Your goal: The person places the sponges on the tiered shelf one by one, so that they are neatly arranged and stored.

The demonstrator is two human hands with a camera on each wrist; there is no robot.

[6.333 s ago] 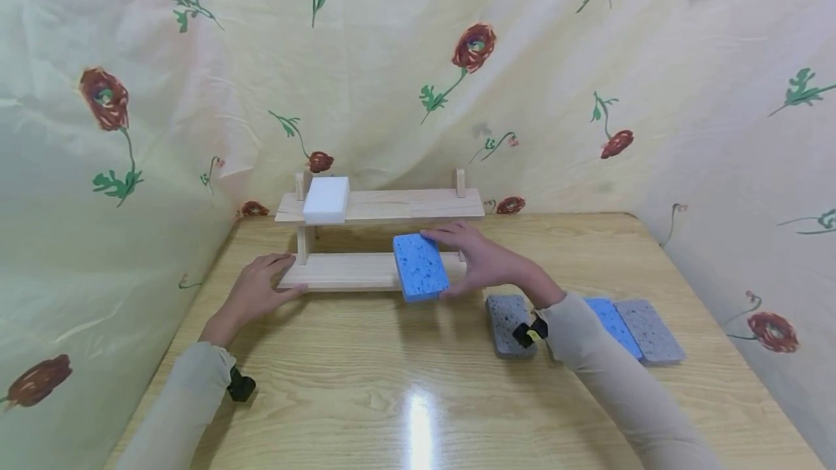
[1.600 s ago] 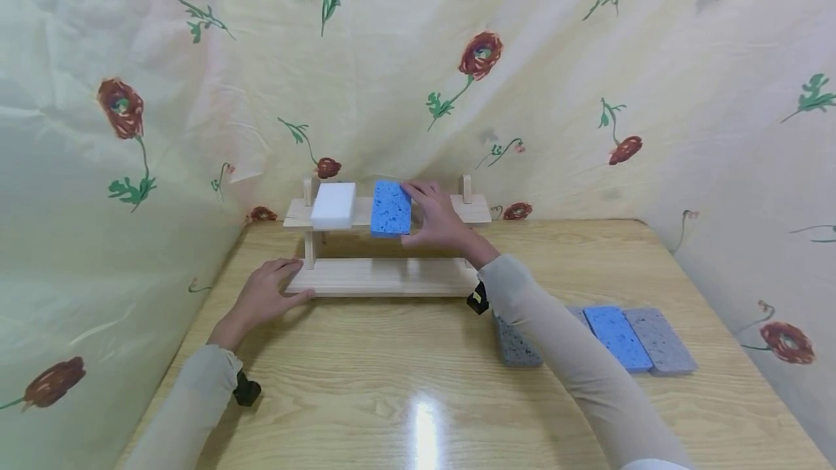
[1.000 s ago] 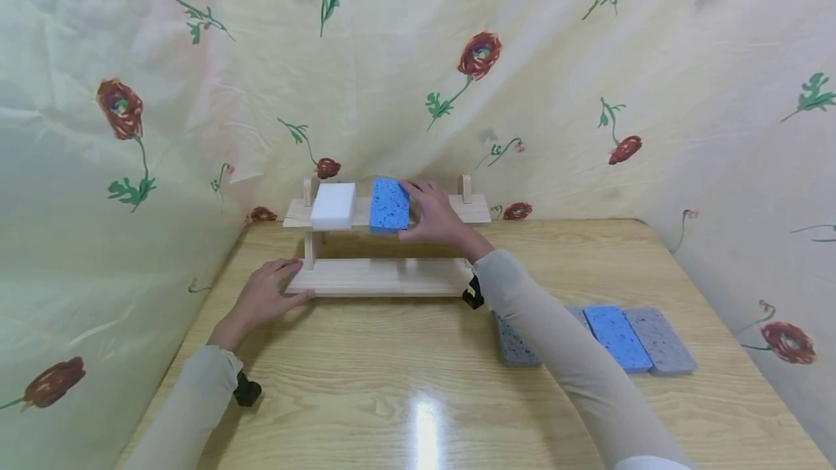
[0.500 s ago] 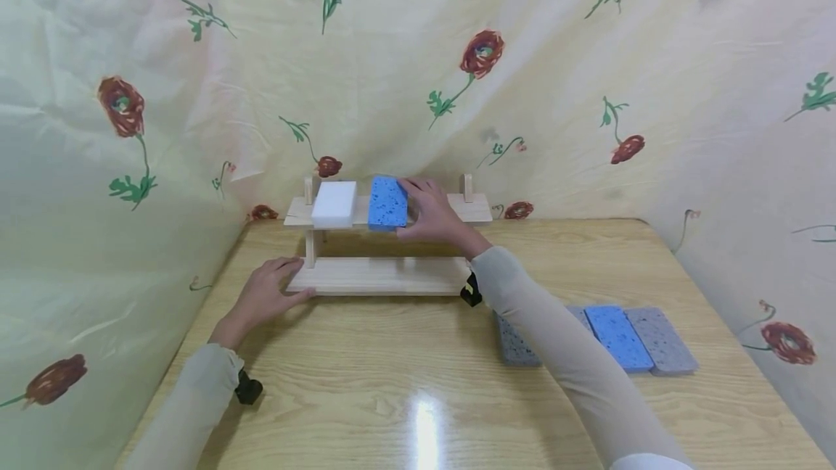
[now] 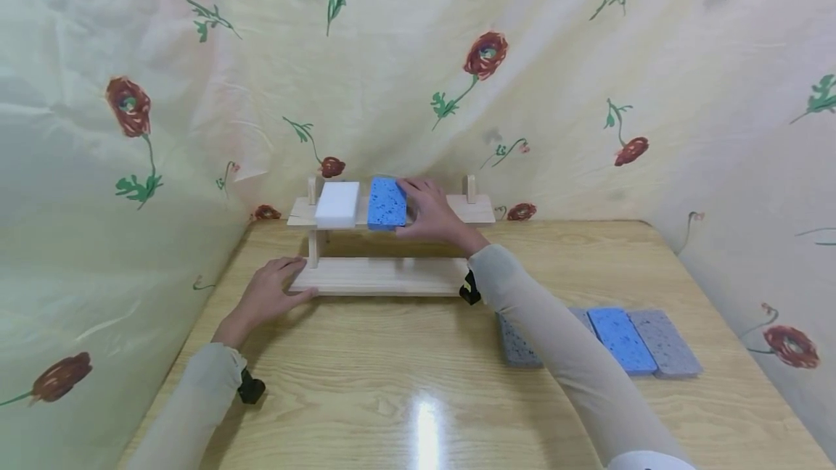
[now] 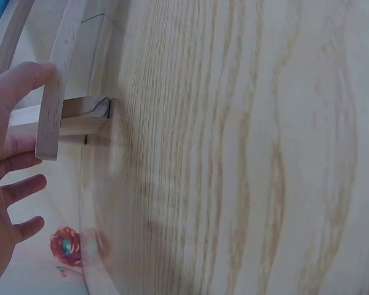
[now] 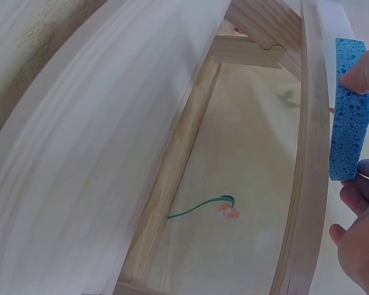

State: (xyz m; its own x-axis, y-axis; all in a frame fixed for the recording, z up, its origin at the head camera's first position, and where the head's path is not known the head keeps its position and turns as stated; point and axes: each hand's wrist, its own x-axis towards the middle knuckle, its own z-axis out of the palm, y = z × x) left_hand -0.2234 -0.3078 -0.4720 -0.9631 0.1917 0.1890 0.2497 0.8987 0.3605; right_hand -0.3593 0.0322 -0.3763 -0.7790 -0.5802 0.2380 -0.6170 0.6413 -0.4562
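My right hand (image 5: 431, 212) pinches a blue sponge (image 5: 387, 204) at the upper board of a small two-tier wooden shelf (image 5: 385, 278). Thumb and fingers hold it by its right side. In the right wrist view the sponge (image 7: 350, 123) shows edge-on right beside the upper board (image 7: 307, 160). To its left lies a white sponge block (image 5: 337, 204), a narrow gap between them. My left hand (image 5: 268, 292) grips the left end of the lower board, thumb at the front edge and fingers behind. The left wrist view shows the board's end (image 6: 51, 117) between thumb and fingers.
On the table (image 5: 366, 397), at the right, lie a dark grey sponge (image 5: 518, 343), a second blue sponge (image 5: 622, 339) and a light grey sponge (image 5: 665, 343). Another grey one is partly behind my right sleeve (image 5: 562, 339). Flowered cloth (image 5: 392, 93) hangs behind the shelf.
My right hand has brought the blue sponge from in front of the lower board up to the upper board, then slightly left towards the white block. My left hand keeps its grip on the shelf.
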